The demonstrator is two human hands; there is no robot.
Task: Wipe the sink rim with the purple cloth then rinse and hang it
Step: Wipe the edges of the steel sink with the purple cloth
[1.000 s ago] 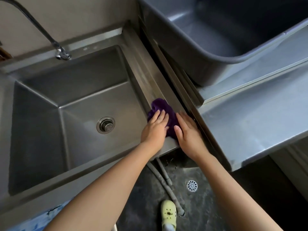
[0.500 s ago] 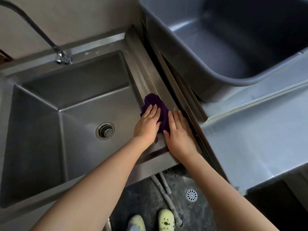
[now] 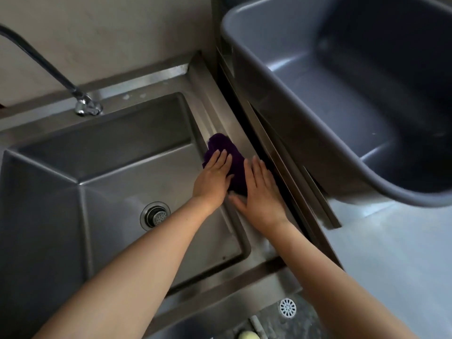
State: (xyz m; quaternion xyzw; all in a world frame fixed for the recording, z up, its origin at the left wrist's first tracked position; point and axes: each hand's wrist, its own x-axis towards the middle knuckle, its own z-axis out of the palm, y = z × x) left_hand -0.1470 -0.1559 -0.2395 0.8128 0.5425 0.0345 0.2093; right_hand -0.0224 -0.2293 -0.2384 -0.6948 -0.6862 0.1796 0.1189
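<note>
The purple cloth [image 3: 232, 159] lies bunched on the right rim of the steel sink [image 3: 215, 106], about halfway along it. My left hand [image 3: 212, 178] presses flat on the cloth's left side, fingers together and pointing away from me. My right hand [image 3: 260, 194] lies flat on the cloth's right side and on the rim, its fingers covering the near part of the cloth. Both hands push down on the cloth rather than clasp it. The far end of the cloth shows beyond my fingertips.
A curved tap [image 3: 83, 104] stands at the sink's back rim, and a drain strainer [image 3: 155, 216] sits in the basin floor. A large grey plastic tub [image 3: 305, 113] rests on the steel counter [image 3: 391, 253] to the right, across a dark gap. A floor drain [image 3: 288, 307] shows below.
Both hands have slid the cloth along the right rim, away from the front corner toward the back wall. The camera has also shifted forward over the sink.
</note>
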